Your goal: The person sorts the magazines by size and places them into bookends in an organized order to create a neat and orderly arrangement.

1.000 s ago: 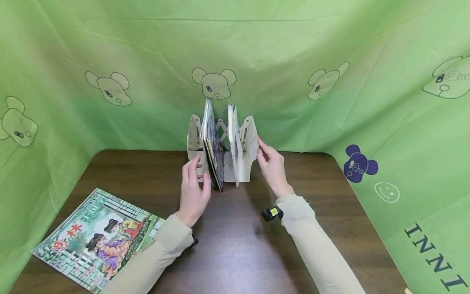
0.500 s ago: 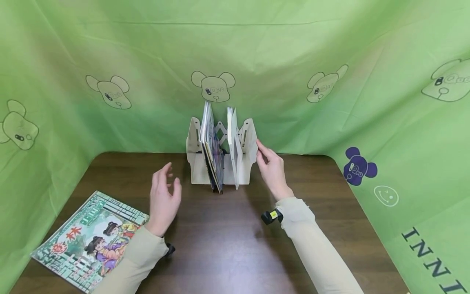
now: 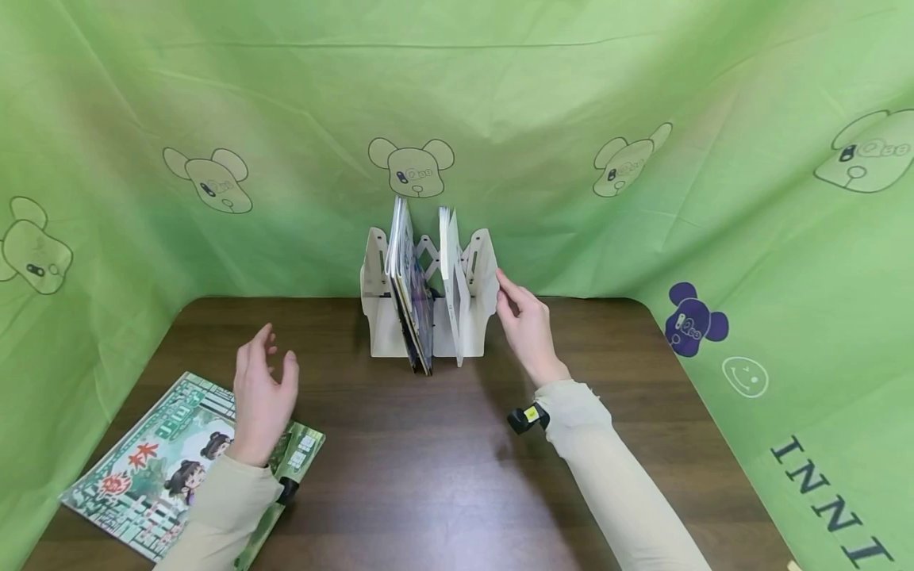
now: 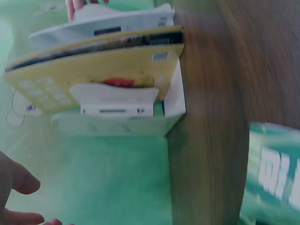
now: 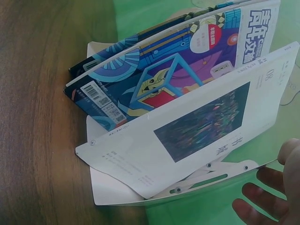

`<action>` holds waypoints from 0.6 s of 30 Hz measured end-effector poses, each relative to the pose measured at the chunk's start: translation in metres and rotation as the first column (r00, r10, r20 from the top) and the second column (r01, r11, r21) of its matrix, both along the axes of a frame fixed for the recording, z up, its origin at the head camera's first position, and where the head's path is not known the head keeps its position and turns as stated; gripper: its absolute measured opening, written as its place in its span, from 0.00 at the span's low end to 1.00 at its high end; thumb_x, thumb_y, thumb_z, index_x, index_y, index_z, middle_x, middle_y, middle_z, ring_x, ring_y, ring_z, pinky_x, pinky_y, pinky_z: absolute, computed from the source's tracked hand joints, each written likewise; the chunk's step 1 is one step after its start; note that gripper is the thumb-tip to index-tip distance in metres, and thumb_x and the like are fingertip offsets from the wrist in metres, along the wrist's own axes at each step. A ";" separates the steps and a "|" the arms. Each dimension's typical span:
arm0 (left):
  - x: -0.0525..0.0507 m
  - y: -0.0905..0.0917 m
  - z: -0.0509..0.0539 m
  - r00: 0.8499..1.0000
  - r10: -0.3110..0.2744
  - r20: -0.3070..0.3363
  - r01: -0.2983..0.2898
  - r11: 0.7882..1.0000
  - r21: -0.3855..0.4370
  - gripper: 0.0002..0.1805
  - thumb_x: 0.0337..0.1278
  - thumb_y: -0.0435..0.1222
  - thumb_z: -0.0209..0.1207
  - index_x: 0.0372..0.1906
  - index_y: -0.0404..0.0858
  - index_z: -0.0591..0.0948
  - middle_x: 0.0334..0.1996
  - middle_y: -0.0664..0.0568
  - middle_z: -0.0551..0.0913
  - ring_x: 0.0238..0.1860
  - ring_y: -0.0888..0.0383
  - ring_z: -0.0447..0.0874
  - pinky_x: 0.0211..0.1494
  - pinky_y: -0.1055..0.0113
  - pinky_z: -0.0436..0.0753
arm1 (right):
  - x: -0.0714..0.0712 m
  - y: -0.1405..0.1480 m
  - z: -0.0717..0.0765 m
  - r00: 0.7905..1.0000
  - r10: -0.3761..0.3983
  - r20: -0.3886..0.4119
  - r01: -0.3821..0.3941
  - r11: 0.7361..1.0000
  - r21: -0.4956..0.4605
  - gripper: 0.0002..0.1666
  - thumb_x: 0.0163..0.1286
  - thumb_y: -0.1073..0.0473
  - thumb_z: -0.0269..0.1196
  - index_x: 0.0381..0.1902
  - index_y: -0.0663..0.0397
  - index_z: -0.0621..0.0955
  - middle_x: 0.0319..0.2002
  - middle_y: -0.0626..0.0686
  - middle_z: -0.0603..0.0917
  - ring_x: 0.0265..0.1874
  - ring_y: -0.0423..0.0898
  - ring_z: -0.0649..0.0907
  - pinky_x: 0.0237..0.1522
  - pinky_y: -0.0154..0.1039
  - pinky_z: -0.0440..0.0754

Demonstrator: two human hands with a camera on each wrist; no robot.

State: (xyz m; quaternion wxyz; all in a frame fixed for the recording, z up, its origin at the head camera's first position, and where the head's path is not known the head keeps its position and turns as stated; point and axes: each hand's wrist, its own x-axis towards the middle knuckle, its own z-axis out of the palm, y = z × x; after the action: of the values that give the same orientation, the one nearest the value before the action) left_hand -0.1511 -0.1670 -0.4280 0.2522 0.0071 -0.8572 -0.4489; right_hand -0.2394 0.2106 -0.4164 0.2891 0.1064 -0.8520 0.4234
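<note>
A cream expandable book rack [image 3: 388,337] stands at the back of the table. It holds several thin magazines [image 3: 408,293] leaning at its left and a white magazine [image 3: 450,274] with a dark picture on its cover at its right. My right hand [image 3: 528,329] pinches the edge of the rack's right end plate between thumb and fingers, as the right wrist view shows. My left hand [image 3: 263,404] holds nothing, its fingers loosely bent, above the right part of a green illustrated magazine [image 3: 136,496]. That magazine lies flat at the front left, partly hidden by the hand and sleeve.
The brown wooden table [image 3: 428,460] meets a green cloth [image 3: 314,95] printed with bear heads, which hangs at the back and both sides. The rack's back lies close to that cloth. A black wrist camera [image 3: 528,419] sits at the right cuff.
My left hand has moved left and toward the front, from beside the rack to over the green magazine. The right hand stays at the rack's end plate.
</note>
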 end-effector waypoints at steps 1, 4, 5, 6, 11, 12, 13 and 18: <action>0.001 -0.004 0.000 1.000 0.009 0.011 -0.009 1.000 0.000 0.29 0.72 0.28 0.55 0.75 0.26 0.66 0.61 0.28 0.72 0.59 0.36 0.74 0.59 0.43 0.80 | 0.000 0.000 0.000 1.000 0.000 0.003 0.000 1.000 0.000 0.23 0.77 0.67 0.60 0.68 0.55 0.81 0.47 0.62 0.89 0.32 0.51 0.79 0.36 0.30 0.74; 0.005 -0.014 0.001 0.998 0.039 0.039 -0.039 0.999 -0.008 0.30 0.73 0.29 0.54 0.75 0.26 0.65 0.61 0.28 0.71 0.59 0.35 0.74 0.58 0.45 0.78 | 0.001 0.000 0.001 1.000 0.003 0.001 -0.003 1.000 -0.002 0.23 0.77 0.67 0.60 0.68 0.56 0.81 0.47 0.63 0.89 0.32 0.51 0.79 0.36 0.29 0.74; 0.006 -0.017 0.001 0.998 0.049 0.046 -0.048 0.999 -0.013 0.30 0.73 0.30 0.54 0.76 0.26 0.65 0.61 0.28 0.71 0.59 0.35 0.73 0.57 0.45 0.77 | 0.001 0.000 0.001 1.000 0.003 -0.001 -0.003 1.000 -0.002 0.23 0.77 0.68 0.60 0.68 0.56 0.81 0.46 0.63 0.89 0.31 0.51 0.79 0.36 0.29 0.73; 0.007 -0.021 0.001 0.997 0.058 0.055 -0.058 0.998 -0.017 0.30 0.73 0.30 0.54 0.76 0.26 0.64 0.62 0.28 0.71 0.59 0.34 0.73 0.56 0.45 0.76 | 0.001 0.000 0.001 1.000 0.004 -0.003 -0.004 1.000 -0.002 0.23 0.77 0.67 0.60 0.68 0.56 0.81 0.46 0.63 0.89 0.31 0.51 0.78 0.35 0.29 0.73; 0.012 -0.038 0.001 0.986 0.096 0.133 -0.091 0.995 -0.044 0.35 0.75 0.35 0.53 0.79 0.27 0.59 0.65 0.25 0.67 0.61 0.32 0.69 0.56 0.39 0.72 | -0.001 0.001 0.000 1.000 0.008 -0.015 -0.008 1.000 -0.004 0.23 0.76 0.68 0.60 0.67 0.57 0.81 0.43 0.62 0.89 0.27 0.48 0.76 0.32 0.27 0.71; 0.014 -0.042 0.001 0.982 0.103 0.159 -0.096 0.994 -0.049 0.36 0.75 0.36 0.53 0.80 0.27 0.57 0.66 0.25 0.66 0.62 0.31 0.69 0.57 0.38 0.71 | -0.001 0.001 0.000 1.000 0.009 -0.017 -0.009 1.000 -0.005 0.23 0.76 0.68 0.60 0.67 0.57 0.81 0.43 0.62 0.89 0.27 0.48 0.75 0.31 0.26 0.70; 0.015 -0.046 0.001 0.976 0.108 0.188 -0.099 0.993 -0.056 0.37 0.76 0.37 0.52 0.81 0.27 0.55 0.67 0.24 0.65 0.63 0.30 0.67 0.60 0.36 0.71 | -0.001 0.001 0.000 1.000 0.010 -0.017 -0.011 1.000 -0.005 0.23 0.76 0.68 0.60 0.67 0.58 0.81 0.42 0.62 0.89 0.26 0.48 0.74 0.31 0.26 0.70; 0.023 -0.065 -0.004 0.944 0.126 0.306 -0.099 0.990 -0.103 0.42 0.75 0.39 0.53 0.81 0.25 0.48 0.72 0.19 0.56 0.71 0.24 0.58 0.71 0.29 0.63 | -0.002 0.001 -0.001 1.000 0.011 -0.011 -0.011 1.000 -0.012 0.23 0.76 0.68 0.61 0.67 0.57 0.81 0.42 0.63 0.89 0.27 0.48 0.75 0.32 0.25 0.70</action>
State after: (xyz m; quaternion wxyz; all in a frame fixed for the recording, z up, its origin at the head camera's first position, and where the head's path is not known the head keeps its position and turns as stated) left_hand -0.1281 -0.2320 -0.4325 0.1389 0.1160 -0.9031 -0.3894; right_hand -0.2410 0.2117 -0.4169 0.2923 0.1116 -0.8471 0.4296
